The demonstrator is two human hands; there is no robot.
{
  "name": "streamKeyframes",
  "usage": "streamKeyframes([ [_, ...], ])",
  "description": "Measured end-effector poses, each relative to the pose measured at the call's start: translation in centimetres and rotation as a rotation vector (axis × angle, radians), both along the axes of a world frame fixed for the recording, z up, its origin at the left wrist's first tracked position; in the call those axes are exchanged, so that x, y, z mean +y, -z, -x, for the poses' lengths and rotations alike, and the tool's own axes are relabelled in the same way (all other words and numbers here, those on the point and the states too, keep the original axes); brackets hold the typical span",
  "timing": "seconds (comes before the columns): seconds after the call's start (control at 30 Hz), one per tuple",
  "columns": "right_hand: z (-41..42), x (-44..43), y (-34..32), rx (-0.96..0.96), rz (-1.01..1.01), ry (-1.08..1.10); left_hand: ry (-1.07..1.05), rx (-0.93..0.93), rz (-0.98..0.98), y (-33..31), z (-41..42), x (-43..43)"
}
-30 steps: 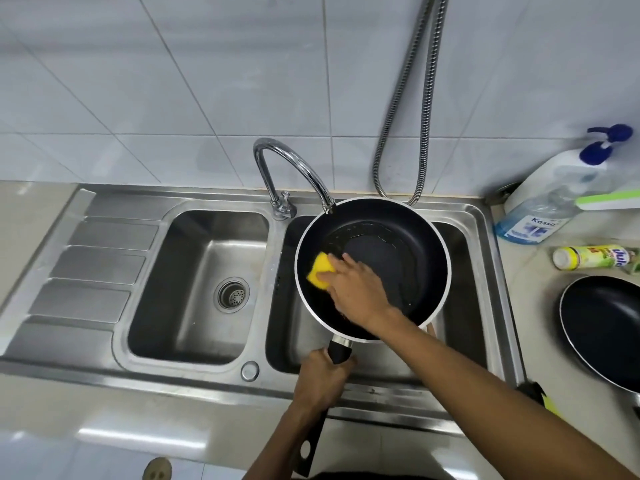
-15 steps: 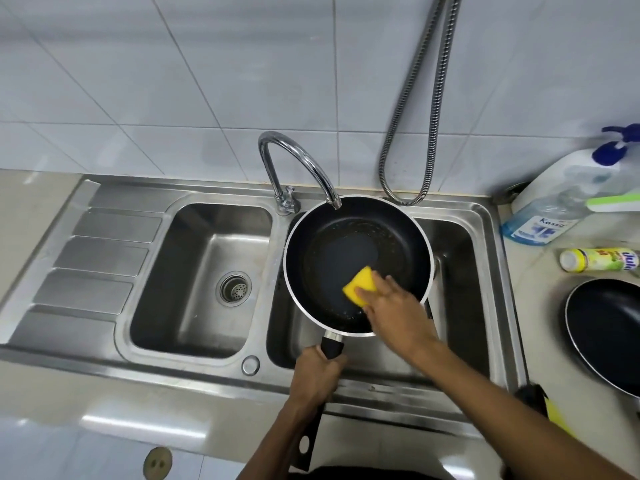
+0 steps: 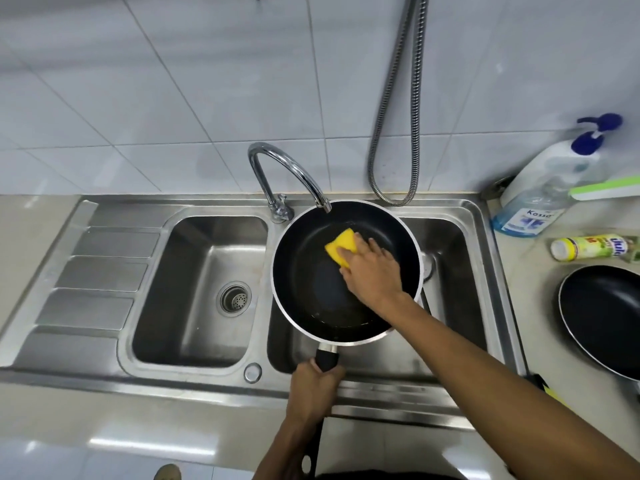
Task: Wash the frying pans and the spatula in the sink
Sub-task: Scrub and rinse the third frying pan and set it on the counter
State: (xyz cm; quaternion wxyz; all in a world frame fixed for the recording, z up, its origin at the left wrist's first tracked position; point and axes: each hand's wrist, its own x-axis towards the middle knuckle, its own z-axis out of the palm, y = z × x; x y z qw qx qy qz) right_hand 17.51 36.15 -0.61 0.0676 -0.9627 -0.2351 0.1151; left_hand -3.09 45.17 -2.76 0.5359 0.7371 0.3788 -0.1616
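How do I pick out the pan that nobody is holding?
From the steel sink, move right onto the beige counter. Just nearer than the yellow bottle lying on its side sits the black pan, no hand or sponge on it.

Two frying pans [image 3: 304,271] [image 3: 602,317], one sponge [image 3: 341,245], two bottles [image 3: 540,199] [image 3: 592,247], two basins [image 3: 194,271] [image 3: 450,289], one tap [image 3: 287,168], two hands [image 3: 311,386] [image 3: 372,271].
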Motion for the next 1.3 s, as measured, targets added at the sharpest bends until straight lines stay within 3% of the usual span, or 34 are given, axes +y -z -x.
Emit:
streamKeyframes([
  [0.13,4.2,-2.9,0.5,-0.001,0.037,0.000,-0.040,-0.006,-0.015,0.0,-0.2,0.0],
  [0.3,9.2,-0.3,0.6,0.046,0.001,-0.063,-0.017,-0.012,-0.017,-0.2,0.0,-0.3],
  [0.43,9.3,2.7,-0.8,0.115,-0.132,-0.046,-0.043,-0.001,0.009,-0.3,0.9,0.0],
  [0.57,7.5,3.1,-3.6,0.424,-0.588,0.196,-0.085,0.011,-0.007,-0.7,0.9,1.2],
  [0.73,4.3,0.1,-6.8,1.094,-1.306,0.485,-0.190,0.006,0.023,-0.3,0.9,3.1],
  [0.83,2.1,-3.1,-6.1,1.262,-1.492,0.521,-0.204,0.002,0.041,0.0,1.7,4.1],
  [0.97,-0.4,-5.5,-3.5,1.116,-1.428,0.658,-0.210,0.023,0.040,-0.1,2.7,4.5],
  [1.07,-1.0,-5.8,-0.3,1.132,-1.282,0.800,-0.250,0.012,0.045,-0.1,3.2,4.3],
  [1.17,-0.9,-5.4,2.7,1.121,-1.020,0.907,-0.282,0.029,0.052,-0.2,3.5,4.1],
  [1.3,-1.2,-3.9,5.7,0.891,-0.724,0.879,-0.286,0.033,0.044,-0.3,3.7,4.1],
])
